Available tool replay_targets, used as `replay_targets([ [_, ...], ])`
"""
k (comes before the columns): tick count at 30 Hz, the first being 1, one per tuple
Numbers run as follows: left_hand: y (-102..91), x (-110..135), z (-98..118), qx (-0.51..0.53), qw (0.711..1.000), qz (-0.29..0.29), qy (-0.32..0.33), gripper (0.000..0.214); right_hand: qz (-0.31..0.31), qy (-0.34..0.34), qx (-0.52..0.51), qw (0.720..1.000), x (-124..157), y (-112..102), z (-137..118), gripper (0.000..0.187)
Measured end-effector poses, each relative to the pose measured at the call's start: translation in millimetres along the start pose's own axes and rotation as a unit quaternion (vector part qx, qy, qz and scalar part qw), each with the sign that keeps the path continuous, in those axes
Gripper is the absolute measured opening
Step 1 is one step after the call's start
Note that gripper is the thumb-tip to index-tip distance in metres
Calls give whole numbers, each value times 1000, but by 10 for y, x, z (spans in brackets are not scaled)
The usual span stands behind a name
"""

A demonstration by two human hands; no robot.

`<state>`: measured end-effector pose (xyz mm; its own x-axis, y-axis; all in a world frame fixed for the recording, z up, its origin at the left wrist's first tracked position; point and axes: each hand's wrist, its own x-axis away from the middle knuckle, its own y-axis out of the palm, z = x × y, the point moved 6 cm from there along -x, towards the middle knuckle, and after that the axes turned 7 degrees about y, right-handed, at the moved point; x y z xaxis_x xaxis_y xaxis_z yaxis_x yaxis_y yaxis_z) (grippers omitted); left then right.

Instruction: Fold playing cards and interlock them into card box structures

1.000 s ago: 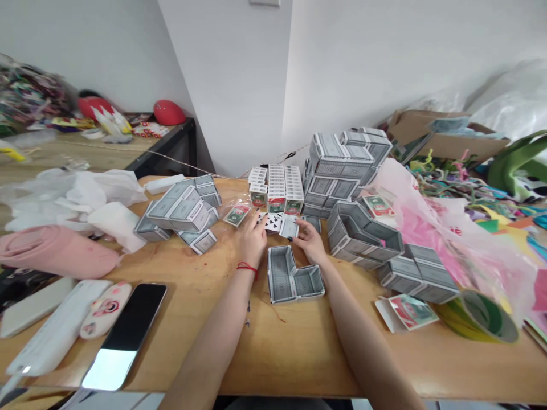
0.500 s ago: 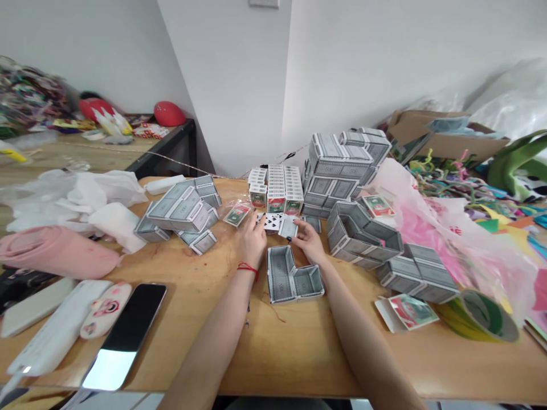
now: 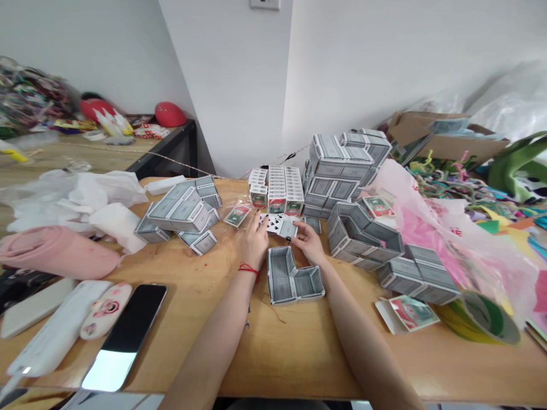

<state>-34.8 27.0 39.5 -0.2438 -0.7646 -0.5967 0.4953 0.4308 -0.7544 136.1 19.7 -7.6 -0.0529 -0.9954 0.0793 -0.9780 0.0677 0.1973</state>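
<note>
Left hand (image 3: 256, 241): fingers outstretched onto the pip card; cannot tell if gripping.
Pip card (image 3: 274, 222): face up between hands, black pips showing, barely shifted since half a second ago.
Packs (image 3: 277, 191): just behind, lettering too small.
Grey card (image 3: 289, 229): beside pip card.
Right hand (image 3: 310, 241): thumb and fingertip pinch grey card.

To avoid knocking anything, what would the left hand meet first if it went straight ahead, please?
The left hand would probably meet the card boxes ahead first, though depth is unclear.
</note>
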Motion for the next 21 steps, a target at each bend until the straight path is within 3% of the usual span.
replay_targets([
  [7,-2,-8,27,74,996,13,44,39,15,-18,1,1000,-2,-42,-19,51],
  [13,-43,-14,75,188,981,8,43,37,-22,-44,62,997,28,4,-70,60],
  [17,-9,-2,64,303,953,-10,9,38,-7,-80,167,983,50,10,-135,60],
  [21,53,10,-16,435,898,-16,-63,38,-12,-91,213,973,56,30,-152,57],
])
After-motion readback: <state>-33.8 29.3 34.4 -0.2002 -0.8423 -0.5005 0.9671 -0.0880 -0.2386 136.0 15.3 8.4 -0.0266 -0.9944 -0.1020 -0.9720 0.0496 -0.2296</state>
